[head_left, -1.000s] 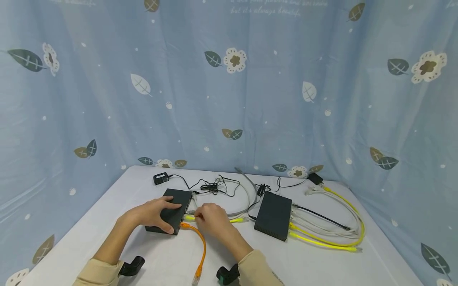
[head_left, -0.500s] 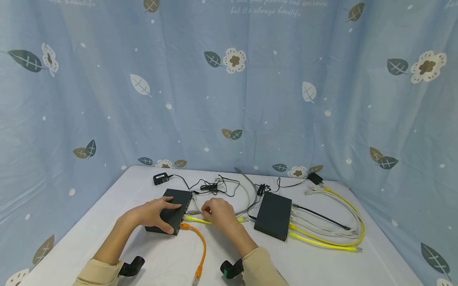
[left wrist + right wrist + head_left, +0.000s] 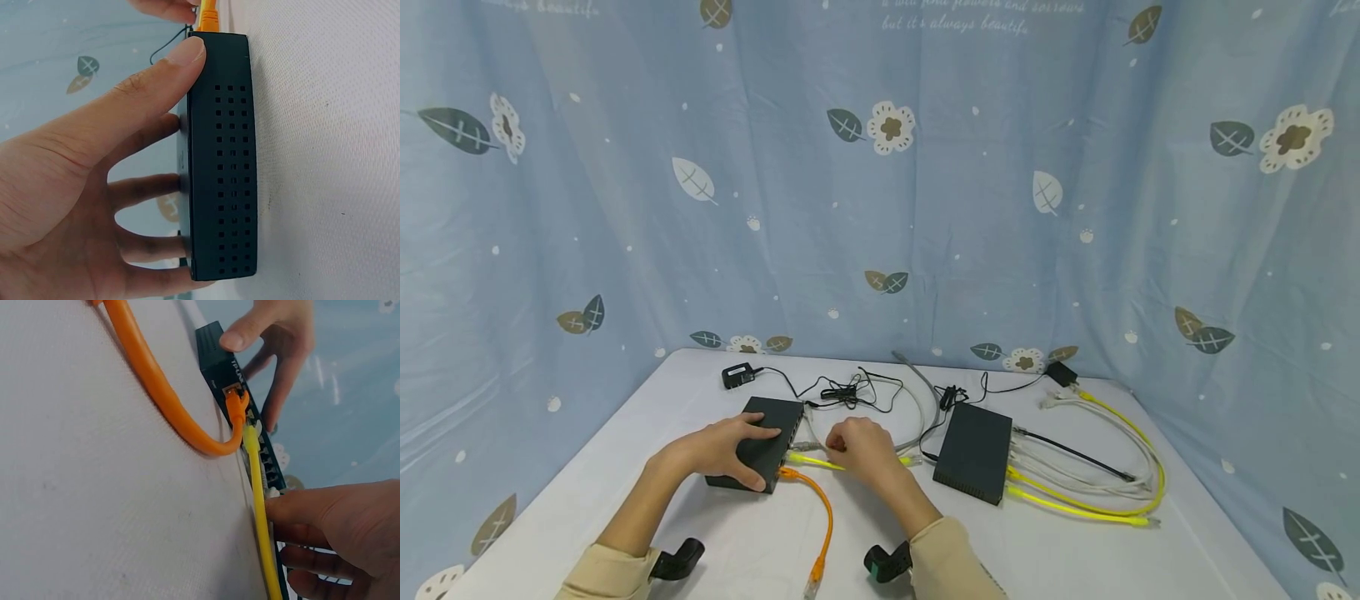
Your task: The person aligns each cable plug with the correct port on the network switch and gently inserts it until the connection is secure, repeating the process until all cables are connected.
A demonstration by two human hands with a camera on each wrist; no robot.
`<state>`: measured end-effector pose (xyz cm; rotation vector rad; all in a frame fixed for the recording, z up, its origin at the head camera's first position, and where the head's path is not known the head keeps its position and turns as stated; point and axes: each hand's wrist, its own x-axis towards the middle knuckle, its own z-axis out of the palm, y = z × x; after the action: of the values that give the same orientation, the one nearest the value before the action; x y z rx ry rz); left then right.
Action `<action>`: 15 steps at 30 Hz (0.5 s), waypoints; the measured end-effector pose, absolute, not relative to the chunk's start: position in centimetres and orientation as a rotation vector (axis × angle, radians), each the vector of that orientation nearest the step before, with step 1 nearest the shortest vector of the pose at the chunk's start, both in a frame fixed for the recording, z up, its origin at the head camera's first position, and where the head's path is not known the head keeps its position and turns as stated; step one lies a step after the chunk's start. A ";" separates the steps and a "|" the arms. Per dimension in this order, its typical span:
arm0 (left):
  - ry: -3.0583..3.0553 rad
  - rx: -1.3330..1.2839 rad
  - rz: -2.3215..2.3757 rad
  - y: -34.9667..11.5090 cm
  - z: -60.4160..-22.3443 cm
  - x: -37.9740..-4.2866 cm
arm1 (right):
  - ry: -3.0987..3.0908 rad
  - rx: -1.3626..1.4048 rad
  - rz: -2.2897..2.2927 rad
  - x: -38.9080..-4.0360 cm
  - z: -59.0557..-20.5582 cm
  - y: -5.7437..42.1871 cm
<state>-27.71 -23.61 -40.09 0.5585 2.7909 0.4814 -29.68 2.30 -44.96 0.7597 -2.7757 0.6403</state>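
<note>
My left hand rests on a black network switch, fingers spread over its top. Its thumb lies along the edge of the vented end. An orange network cable is plugged into the switch's port side, with a yellow network cable beside it. Just right of the ports, my right hand has curled fingers and pinches a grey network cable near its plug. The right thumb tip is beside a small white piece; the fingers partly hide the cable.
A second black switch stands to the right, with white, yellow and black cables at its side. Black power adapters and tangled cords lie behind. A blue patterned curtain hangs past the table's far edge.
My right hand has shifted slightly right and away from me, from over the yellow cable to the grey one. My left hand stays on the switch.
</note>
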 end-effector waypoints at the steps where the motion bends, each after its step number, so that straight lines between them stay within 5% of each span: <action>1: 2.790 0.557 0.484 -23.6 -40.1 -27.7 | -2.779 0.757 0.634 -29.7 -45.0 2.3; 15: 2.783 0.595 0.516 -24.0 -40.6 -27.9 | -2.720 0.690 0.615 -29.5 -44.9 2.9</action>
<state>-27.87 -23.96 -40.57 0.5954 2.7831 0.5163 -29.54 2.88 -44.86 0.6898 -2.7201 0.6147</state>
